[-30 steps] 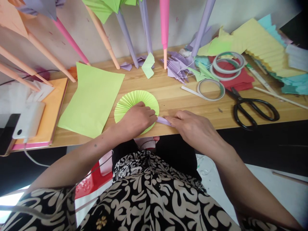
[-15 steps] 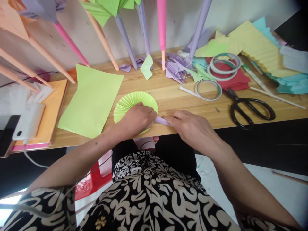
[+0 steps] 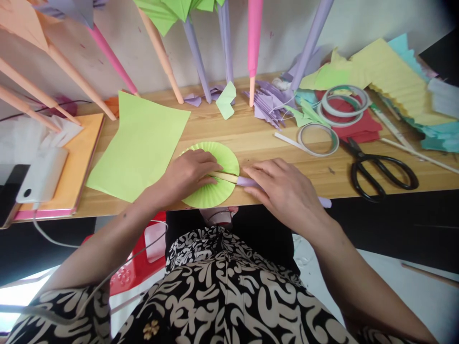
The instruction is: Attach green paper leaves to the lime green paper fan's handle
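A round pleated fan of lime-green paper (image 3: 211, 195) lies at the table's front edge. Across it runs a pale yellow stick (image 3: 228, 177), whose right end meets a lilac paper tube (image 3: 245, 182). My left hand (image 3: 191, 173) rests over the fan, thumb and fingers closed around the stick's left part. Closed over the lilac tube is my right hand (image 3: 283, 184); the tube's far end shows beyond the wrist. The fan's left part and the middle of the tube are hidden by my hands.
A lime-green sheet (image 3: 143, 143) lies at left. To the right are a tape roll (image 3: 318, 140), black scissors (image 3: 383, 172) and red paper (image 3: 362, 129). Several paper stems, one pink (image 3: 254, 43), lean against the wall. A white power bank (image 3: 41, 177) sits far left.
My hands have shifted apart, uncovering the yellow stick between the left hand and the lilac tube. More of the fan shows, and the tube's far end has come into sight.
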Available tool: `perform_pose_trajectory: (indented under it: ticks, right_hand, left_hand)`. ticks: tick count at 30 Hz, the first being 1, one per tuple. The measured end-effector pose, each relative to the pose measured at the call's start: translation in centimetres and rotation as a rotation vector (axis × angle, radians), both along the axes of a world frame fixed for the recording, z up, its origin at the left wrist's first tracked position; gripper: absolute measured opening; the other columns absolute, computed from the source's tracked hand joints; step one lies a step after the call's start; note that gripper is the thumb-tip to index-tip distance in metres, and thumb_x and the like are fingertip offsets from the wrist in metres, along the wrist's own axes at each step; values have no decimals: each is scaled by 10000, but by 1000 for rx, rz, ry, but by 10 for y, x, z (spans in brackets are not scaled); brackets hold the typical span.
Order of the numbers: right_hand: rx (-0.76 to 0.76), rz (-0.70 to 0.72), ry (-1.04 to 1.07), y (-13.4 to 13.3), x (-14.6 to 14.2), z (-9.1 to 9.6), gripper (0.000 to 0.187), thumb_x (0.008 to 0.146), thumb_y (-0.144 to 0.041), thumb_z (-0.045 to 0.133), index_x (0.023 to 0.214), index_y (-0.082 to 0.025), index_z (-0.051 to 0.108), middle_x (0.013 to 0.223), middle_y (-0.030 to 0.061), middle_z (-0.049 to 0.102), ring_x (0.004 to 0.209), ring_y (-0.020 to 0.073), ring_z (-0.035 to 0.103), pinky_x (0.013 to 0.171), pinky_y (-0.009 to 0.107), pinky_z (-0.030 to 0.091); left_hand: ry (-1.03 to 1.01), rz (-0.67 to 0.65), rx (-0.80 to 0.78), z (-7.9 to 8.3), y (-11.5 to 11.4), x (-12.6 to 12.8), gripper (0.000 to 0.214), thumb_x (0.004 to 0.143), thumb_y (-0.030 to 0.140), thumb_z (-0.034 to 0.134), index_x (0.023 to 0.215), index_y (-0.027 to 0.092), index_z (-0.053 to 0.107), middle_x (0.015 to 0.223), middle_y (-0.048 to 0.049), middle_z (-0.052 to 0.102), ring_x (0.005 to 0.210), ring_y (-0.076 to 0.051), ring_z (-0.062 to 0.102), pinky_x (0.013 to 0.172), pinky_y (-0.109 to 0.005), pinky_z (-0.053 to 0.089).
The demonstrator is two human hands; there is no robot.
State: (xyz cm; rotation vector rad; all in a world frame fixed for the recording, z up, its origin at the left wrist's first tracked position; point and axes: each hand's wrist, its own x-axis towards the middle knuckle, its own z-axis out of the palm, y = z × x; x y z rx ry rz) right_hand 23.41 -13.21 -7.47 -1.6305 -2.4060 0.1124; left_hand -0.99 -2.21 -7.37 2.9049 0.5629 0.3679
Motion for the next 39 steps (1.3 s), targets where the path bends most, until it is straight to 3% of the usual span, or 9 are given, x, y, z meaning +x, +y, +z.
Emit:
perform_pose_trajectory:
  ticks: [10, 14, 17, 21, 27, 32, 39]
  right_hand:
    - [-9, -22, -2, 21, -29, -13, 216, 993, -355, 593, 1053, -168, 682, 1023, 107, 689, 964, 272, 578, 774, 368, 366]
    - [-6, -62, -5, 26, -31, -17, 216, 1029, -278, 511, 981, -181, 699, 945, 82, 693, 899, 244, 583, 748, 353, 340]
    - [-47, -80, -26, 31, -32, -14, 230, 1023, -214, 504, 925, -185, 711, 916, 74, 708, 872, 228, 587, 730, 346, 322]
    - [-124, -59, -75, 41, -32, -3, 217, 1003, -199, 548, 860, -194, 712, 897, 55, 723, 867, 217, 604, 711, 342, 307]
    - [-172, 32, -208, 54, -37, 10, 223, 990, -190, 560, 794, -178, 667, 841, 57, 700, 826, 208, 607, 695, 340, 301]
    - [-121, 84, -240, 55, -39, 9, 216, 981, -154, 538, 802, -170, 657, 836, 73, 697, 797, 207, 596, 669, 337, 300]
    - [-164, 113, -240, 53, -30, 7, 185, 980, -160, 547, 825, -178, 648, 848, 61, 694, 755, 199, 583, 633, 333, 295]
  left_hand:
    - [-67, 5, -60, -4, -1, 0, 213, 1007, 253, 559, 1063, 122, 717, 1034, -139, 715, 966, -241, 671, 822, -369, 553]
    - [-130, 39, -124, -3, 2, -6, 221, 1014, 220, 537, 1101, 114, 710, 1033, -140, 715, 975, -228, 674, 822, -346, 551]
    - [-148, 77, -87, -3, 7, -11, 236, 1025, 200, 502, 1032, 130, 727, 1013, -127, 722, 948, -218, 668, 797, -332, 534]
    - [-87, 77, -49, -4, 11, -12, 304, 1039, 211, 475, 874, 136, 720, 911, -105, 722, 863, -208, 646, 773, -336, 504]
    - [43, 48, -59, 5, 11, -7, 333, 1048, 210, 450, 836, 143, 698, 875, -81, 692, 851, -211, 623, 800, -363, 473]
    - [171, 37, -13, 13, 9, -4, 300, 1033, 201, 478, 806, 155, 669, 845, -65, 660, 829, -213, 589, 775, -366, 442]
    - [183, 48, 74, 8, 3, -3, 292, 1006, 171, 484, 743, 163, 608, 761, -40, 619, 739, -190, 554, 684, -341, 383]
